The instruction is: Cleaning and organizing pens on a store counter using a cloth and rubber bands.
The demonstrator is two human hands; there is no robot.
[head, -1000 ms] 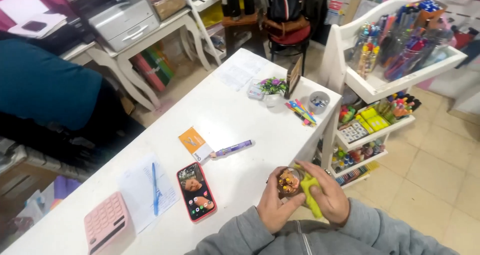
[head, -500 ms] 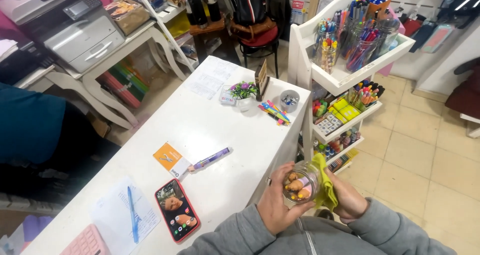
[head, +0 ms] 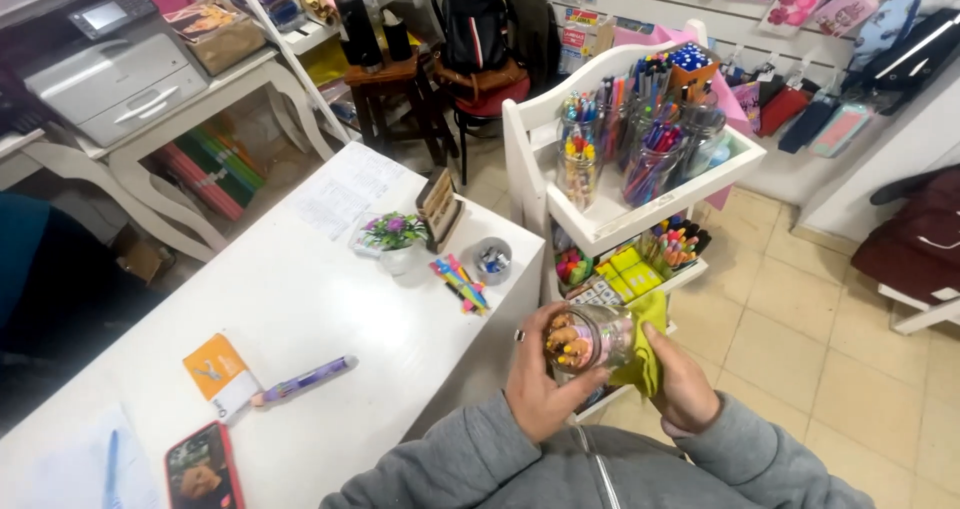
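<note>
Tilting on its side, the clear glass jar of coloured markers sits in front of the person's chest, above the gap between the white table and the white shelf cart. Its long axis runs roughly left to right, mouth and marker tips facing the camera and a little leftward. The left hand grasps the jar from below, fingers wrapped round its wall. The right hand presses a yellow cloth against the jar's far side, clenched on the cloth. Judging by this, wiping is midway; the jar is not yet on the cart, where similar jars stand.
</note>
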